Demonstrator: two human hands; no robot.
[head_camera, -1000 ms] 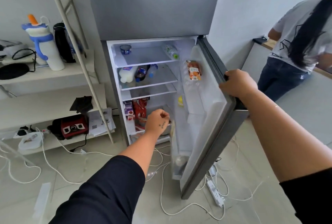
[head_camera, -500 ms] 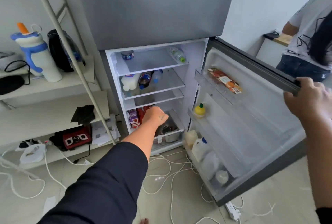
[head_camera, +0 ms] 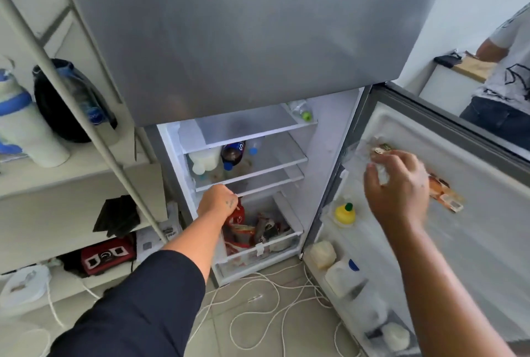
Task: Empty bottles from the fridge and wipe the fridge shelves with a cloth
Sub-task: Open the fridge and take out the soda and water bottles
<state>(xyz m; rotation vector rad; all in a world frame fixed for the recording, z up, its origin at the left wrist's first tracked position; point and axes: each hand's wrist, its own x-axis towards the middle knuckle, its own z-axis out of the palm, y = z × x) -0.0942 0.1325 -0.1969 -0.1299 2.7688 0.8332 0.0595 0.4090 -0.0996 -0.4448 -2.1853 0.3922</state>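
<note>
The fridge's lower door [head_camera: 473,242] stands wide open. On the middle glass shelf [head_camera: 275,160] lie a dark soda bottle [head_camera: 233,152], a white milk bottle [head_camera: 202,160] and a clear blue-capped bottle [head_camera: 253,146]. A green-capped clear bottle [head_camera: 301,111] lies on the top shelf. My left hand [head_camera: 219,202] reaches in under the lowest shelf, against a red packet [head_camera: 239,214]; its fingers are hidden. My right hand [head_camera: 398,184] curls on a plastic-wrapped orange packet [head_camera: 443,194] in the upper door rack. A yellow squeeze bottle [head_camera: 345,213] and white jugs [head_camera: 342,273] sit in the door.
The bottom drawer [head_camera: 266,247] holds several packets. White cables [head_camera: 258,299] loop over the floor tiles below the fridge. A white shelving unit [head_camera: 57,181] with a slanted pole stands to the left. Another person [head_camera: 504,93] stands behind the door at right.
My right hand let go of the door's edge and moved onto the packet in the upper door rack. The door swung further open. My left hand stayed low inside the fridge.
</note>
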